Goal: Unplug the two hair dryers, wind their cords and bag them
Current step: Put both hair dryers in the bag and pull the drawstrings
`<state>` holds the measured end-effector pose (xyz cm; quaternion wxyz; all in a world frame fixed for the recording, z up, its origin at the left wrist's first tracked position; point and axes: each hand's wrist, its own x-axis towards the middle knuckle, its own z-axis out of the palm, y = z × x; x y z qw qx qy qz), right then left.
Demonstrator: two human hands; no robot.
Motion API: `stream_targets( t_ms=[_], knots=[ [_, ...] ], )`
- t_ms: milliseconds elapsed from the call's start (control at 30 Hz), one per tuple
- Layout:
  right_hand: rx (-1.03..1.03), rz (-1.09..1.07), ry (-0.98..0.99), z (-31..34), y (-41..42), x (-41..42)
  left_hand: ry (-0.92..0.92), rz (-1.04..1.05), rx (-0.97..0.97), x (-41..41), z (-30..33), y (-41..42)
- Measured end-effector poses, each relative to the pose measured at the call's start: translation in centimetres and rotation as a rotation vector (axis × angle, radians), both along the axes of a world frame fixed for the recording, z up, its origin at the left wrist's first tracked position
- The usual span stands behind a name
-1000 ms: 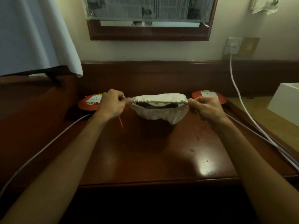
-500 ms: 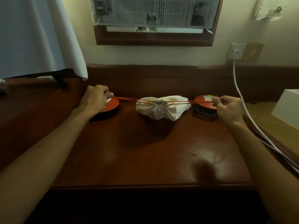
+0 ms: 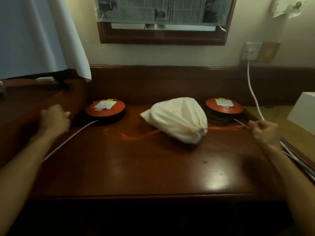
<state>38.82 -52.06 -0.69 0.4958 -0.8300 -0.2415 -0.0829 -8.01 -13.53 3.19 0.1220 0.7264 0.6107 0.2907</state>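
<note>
Since a moment ago the left hand (image 3: pixel 54 117) has let go and hangs loose, while the right hand (image 3: pixel 263 132) pinches the orange drawstring (image 3: pixel 226 128) of the cinched white bag (image 3: pixel 179 119), so bagging looks nearly done.

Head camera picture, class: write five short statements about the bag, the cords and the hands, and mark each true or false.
1. The cream cloth drawstring bag lies on the dark wooden desk with its mouth cinched. True.
2. The right hand holds the orange drawstring. True.
3. The left hand also grips the drawstring. False: it holds nothing, and the cord's left end lies slack on the desk.
4. The bag stands between two round orange-topped socket reels. True.
5. The white wall socket has nothing plugged in. False: a white cable hangs down from it.
</note>
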Motion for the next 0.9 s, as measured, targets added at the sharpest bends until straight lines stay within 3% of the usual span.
stream_targets(
  t_ms=[100,233,400,633,767,900],
  knots=[
    [-0.114,0.136,-0.02,0.2,-0.2,0.2,0.072,-0.112,-0.144,-0.7,0.3,-1.8],
    [-0.165,0.317,-0.095,0.8,4.3,-2.6,0.013,-0.469,-0.114,8.4,-1.8,-9.3],
    [-0.3,0.158,-0.305,0.1,5.6,-3.4,-0.045,-0.791,-0.067,18.5,-4.9,-19.7],
    [-0.291,0.138,-0.13,-1.8,4.6,-3.8,0.212,-0.877,0.029,27.9,-8.5,-25.7],
    [-0.269,0.133,-0.066,-2.5,4.4,-3.8,0.242,-0.867,0.072,28.6,-9.9,-25.1],
    [-0.088,0.138,0.224,-2.4,3.0,-3.3,0.293,-0.84,0.098,26.2,-9.3,-22.3]
  ],
)
